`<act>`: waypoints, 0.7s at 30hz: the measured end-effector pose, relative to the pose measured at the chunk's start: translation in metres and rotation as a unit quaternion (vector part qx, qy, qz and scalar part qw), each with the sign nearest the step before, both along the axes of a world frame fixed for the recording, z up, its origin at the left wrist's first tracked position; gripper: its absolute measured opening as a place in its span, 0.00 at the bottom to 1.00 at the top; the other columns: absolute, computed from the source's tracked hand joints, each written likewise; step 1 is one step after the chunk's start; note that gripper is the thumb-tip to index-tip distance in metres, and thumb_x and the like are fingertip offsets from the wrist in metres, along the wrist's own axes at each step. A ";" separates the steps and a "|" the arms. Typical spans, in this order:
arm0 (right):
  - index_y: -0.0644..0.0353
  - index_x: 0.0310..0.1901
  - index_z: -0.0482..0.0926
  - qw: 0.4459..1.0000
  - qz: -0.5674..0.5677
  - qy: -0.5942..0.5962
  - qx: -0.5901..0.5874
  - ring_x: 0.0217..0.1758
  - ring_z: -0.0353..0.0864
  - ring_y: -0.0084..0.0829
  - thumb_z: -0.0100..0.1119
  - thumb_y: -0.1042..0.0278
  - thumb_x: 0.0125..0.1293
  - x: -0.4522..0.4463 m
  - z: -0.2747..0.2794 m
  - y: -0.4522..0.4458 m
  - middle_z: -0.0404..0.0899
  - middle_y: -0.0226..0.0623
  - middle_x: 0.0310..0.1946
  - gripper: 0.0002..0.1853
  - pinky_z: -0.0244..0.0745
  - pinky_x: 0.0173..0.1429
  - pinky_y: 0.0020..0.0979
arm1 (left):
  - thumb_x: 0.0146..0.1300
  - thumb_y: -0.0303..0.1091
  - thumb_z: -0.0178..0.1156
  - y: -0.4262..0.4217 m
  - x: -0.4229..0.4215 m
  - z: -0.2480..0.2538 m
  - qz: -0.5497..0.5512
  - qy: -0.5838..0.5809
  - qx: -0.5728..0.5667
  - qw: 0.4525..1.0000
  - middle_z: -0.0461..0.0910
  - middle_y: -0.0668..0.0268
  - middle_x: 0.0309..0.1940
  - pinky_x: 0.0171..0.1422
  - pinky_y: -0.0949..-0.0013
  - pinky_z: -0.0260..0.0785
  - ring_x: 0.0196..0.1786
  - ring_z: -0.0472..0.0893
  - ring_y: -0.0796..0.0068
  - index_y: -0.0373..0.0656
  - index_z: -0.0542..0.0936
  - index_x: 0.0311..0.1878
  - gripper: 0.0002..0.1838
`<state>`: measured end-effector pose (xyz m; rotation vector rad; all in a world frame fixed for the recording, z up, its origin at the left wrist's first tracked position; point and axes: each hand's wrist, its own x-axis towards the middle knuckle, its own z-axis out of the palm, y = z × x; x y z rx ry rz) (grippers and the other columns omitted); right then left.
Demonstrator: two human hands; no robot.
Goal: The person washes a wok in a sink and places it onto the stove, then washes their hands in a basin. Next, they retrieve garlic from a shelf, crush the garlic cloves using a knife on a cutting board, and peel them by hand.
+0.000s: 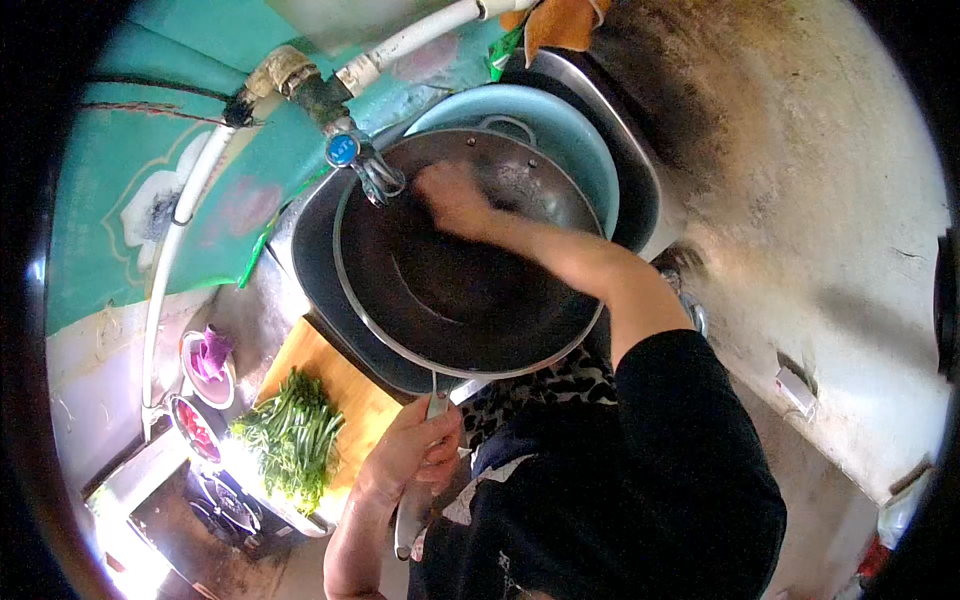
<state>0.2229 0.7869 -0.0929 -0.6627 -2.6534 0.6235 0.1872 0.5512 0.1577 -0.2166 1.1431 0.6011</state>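
My left hand (415, 450) is wrapped round the long handle of a large dark wok (480, 300). The wok is held over the sink (318, 250), above a light blue basin (590, 150). Inside the wok, near its far side, my right hand (455, 200) is blurred, and its fingers are smeared by motion. Whether it holds anything cannot be made out. A tap (375, 180) with a blue-marked top hangs over the wok's left rim.
Left of my left hand, cut green vegetables (295, 440) lie on a wooden board (365, 400). Beyond it are a bowl with a purple item (210, 355) and a bowl of red pieces (195, 428). White pipes (205, 170) run along the wall.
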 end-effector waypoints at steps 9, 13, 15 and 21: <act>0.57 0.36 0.79 0.900 0.263 -0.252 -0.241 0.47 0.76 0.45 0.58 0.74 0.48 0.152 0.118 -0.047 0.78 0.44 0.37 0.11 0.70 0.54 0.47 | 0.67 0.37 0.52 -0.003 0.004 -0.003 0.041 -0.006 -0.002 0.999 0.57 0.75 0.11 0.09 0.76 0.55 0.08 0.58 0.86 0.47 0.65 0.35 0.08; 0.60 0.42 0.76 0.941 0.111 -0.266 -0.177 0.51 0.73 0.45 0.58 0.76 0.44 0.129 0.032 0.016 0.75 0.45 0.43 0.18 0.66 0.56 0.50 | 0.67 0.37 0.52 -0.008 -0.002 -0.009 0.039 -0.035 0.030 0.998 0.57 0.75 0.11 0.09 0.77 0.55 0.08 0.58 0.85 0.47 0.65 0.36 0.08; 0.61 0.43 0.75 0.961 0.110 -0.228 -0.114 0.52 0.73 0.45 0.59 0.76 0.43 0.116 0.016 0.022 0.75 0.45 0.43 0.20 0.64 0.57 0.52 | 0.67 0.37 0.52 -0.008 0.001 -0.006 0.035 -0.032 0.013 0.999 0.57 0.74 0.11 0.09 0.77 0.55 0.08 0.58 0.85 0.46 0.64 0.36 0.08; 0.62 0.31 0.79 0.934 0.203 -0.226 -0.191 0.52 0.72 0.48 0.58 0.76 0.42 0.145 0.060 -0.029 0.77 0.44 0.37 0.11 0.59 0.59 0.59 | 0.67 0.36 0.52 -0.010 -0.007 -0.011 0.031 -0.039 0.016 0.999 0.57 0.74 0.11 0.08 0.77 0.55 0.08 0.58 0.84 0.45 0.65 0.36 0.08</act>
